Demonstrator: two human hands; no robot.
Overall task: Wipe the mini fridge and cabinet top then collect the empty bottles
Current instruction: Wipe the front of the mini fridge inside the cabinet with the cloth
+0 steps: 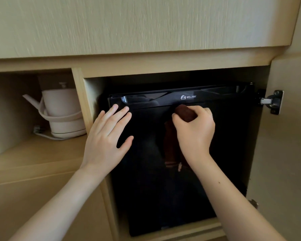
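Our right hand grips a dark brown cloth and presses it on the black mini fridge door, just under the logo. Our left hand lies flat, fingers straight, on the door's left side. The fridge stands inside the wooden cabinet; a pale kettle stands in the left compartment.

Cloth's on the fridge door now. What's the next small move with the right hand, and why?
Probably slide the right hand rightward along the top of the mini fridge door. It grips the brown cloth just below the WELLWAY logo, mid-width, so the strip to its right may be unwiped; the left hand lies flat on the door's left side, bracing it.
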